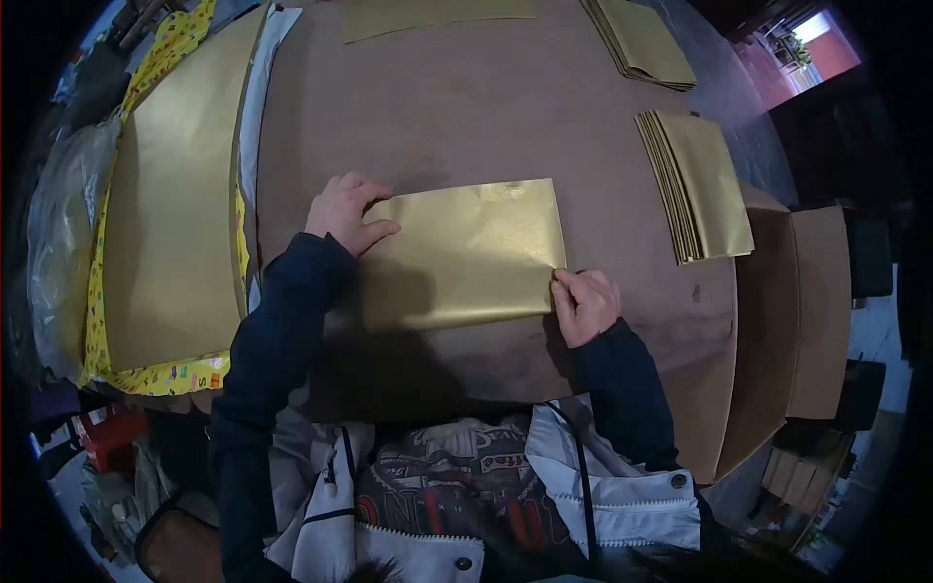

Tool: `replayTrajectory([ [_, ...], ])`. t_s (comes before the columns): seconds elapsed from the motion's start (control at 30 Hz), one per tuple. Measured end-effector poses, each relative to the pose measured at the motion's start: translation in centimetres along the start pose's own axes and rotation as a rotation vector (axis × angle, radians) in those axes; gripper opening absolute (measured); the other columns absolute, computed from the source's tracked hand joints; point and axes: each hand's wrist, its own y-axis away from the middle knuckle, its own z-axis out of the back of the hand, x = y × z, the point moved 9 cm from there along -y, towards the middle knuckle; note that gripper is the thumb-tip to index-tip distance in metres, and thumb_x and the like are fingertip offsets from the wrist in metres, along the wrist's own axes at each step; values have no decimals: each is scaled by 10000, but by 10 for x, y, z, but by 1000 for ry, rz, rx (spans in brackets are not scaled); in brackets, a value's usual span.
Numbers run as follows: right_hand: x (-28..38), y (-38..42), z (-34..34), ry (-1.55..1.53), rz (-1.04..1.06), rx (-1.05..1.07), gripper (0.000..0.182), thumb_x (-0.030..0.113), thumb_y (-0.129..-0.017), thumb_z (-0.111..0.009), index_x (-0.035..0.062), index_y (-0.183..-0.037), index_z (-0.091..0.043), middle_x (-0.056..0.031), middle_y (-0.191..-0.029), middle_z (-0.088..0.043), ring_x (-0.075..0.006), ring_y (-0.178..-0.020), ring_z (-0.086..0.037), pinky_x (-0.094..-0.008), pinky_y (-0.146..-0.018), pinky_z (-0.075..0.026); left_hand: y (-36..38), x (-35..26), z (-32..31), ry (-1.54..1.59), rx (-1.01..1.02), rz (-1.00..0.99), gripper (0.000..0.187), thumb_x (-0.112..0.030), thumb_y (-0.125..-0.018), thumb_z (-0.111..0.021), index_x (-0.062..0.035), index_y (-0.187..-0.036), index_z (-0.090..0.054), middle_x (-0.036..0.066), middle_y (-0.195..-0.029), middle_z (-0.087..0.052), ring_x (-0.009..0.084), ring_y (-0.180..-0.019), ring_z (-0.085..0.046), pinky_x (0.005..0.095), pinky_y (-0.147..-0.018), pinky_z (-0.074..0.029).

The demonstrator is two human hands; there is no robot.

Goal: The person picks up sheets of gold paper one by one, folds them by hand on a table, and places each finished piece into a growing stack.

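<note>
A gold sheet, looking folded, lies flat on the brown table in front of me. At its upper left corner rests my left hand, thumb and fingers apart, touching the sheet's edge. My right hand pinches the sheet's right edge near the lower right corner, fingers closed on it. A wide stack of flat gold sheets lies on the left over yellow patterned wrapping. On the right sits a pile of folded gold sheets, with another folded pile beyond it.
Another gold sheet lies at the far edge of the brown table. An open cardboard box stands against the table's right side. Clear plastic hangs at the far left. A red stool is at lower left.
</note>
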Motion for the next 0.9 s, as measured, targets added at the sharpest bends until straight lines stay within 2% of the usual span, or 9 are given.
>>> replayTrajectory([
  [0.07, 6, -3, 7, 43, 9, 47, 173, 164, -806, -668, 65, -947, -678, -88, -799, -656, -267, -826, -593, -409, -729, -406, 0, 1, 2, 13, -44, -10, 372, -326, -703, -751, -124, -1009, -689, 89, -970, -599, 307, -968, -552, 404, -855, -474],
  [0.13, 25, -9, 23, 283, 92, 35, 263, 218, -795, -689, 82, -1018, -666, -95, -1012, -643, -275, -935, -564, -435, -774, -400, 1, -3, 1, 28, 0, 11, 357, -299, -709, -751, -127, -1015, -688, 87, -983, -597, 304, -982, -546, 397, -866, -470],
  [0.17, 22, -14, 19, 276, 59, 119, 380, 276, -802, -685, 71, -1116, -625, -120, -1214, -556, -299, -1105, -504, -486, -871, -391, 2, -3, 1, 10, -24, -1, 355, -292, -708, -753, -124, -1013, -686, 86, -984, -596, 304, -983, -544, 397, -867, -469],
  [0.2, 25, -21, 21, 277, 50, 111, 380, 276, -802, -685, 71, -1116, -625, -120, -1214, -556, -299, -1105, -504, -486, -871, -391, 3, -3, 3, -10, -47, -13, 353, -285, -707, -756, -122, -1011, -684, 85, -985, -595, 304, -983, -542, 396, -867, -468],
  [0.27, 54, -39, 13, 304, 275, 131, 464, 301, -822, -668, 28, -1187, -579, -166, -1315, -488, -336, -1266, -409, -523, -1019, -326, 2, -2, 1, 11, -46, -34, 357, -291, -706, -755, -112, -1006, -684, 89, -988, -594, 307, -983, -542, 396, -870, -468],
  [0.4, 69, -69, -31, 252, 403, 135, 581, 387, -838, -630, 23, -1275, -516, -199, -1396, -411, -358, -1355, -317, -544, -1079, -266, 0, 1, 0, 8, -41, -17, 360, -291, -709, -742, -97, -1005, -679, 97, -997, -595, 317, -987, -539, 402, -874, -466],
  [0.5, 40, -76, -68, 320, 181, 236, 732, 547, -885, -485, 27, -1394, -399, -202, -1498, -279, -365, -1421, -167, -587, -1104, -186, 2, -2, 1, -27, -18, -5, 358, -283, -712, -741, -103, -1014, -674, 96, -990, -593, 321, -984, -541, 409, -872, -467],
  [0.8, 33, -71, -68, 304, 132, 272, 762, 555, -879, -485, 30, -1416, -358, -206, -1512, -240, -382, -1419, -161, -623, -1091, -168, 4, -6, 6, 9, -41, -8, 323, -276, -728, -738, -108, -997, -677, 92, -978, -591, 318, -986, -540, 395, -874, -465],
  [0.9, 30, -73, -69, 323, 87, 300, 793, 591, -873, -470, 34, -1424, -346, -196, -1522, -218, -382, -1426, -130, -657, -1080, -141, 10, -5, 9, -159, 16, 54, 377, -285, -750, -722, -131, -1084, -642, 85, -1049, -576, 309, -1027, -534, 436, -882, -453],
])
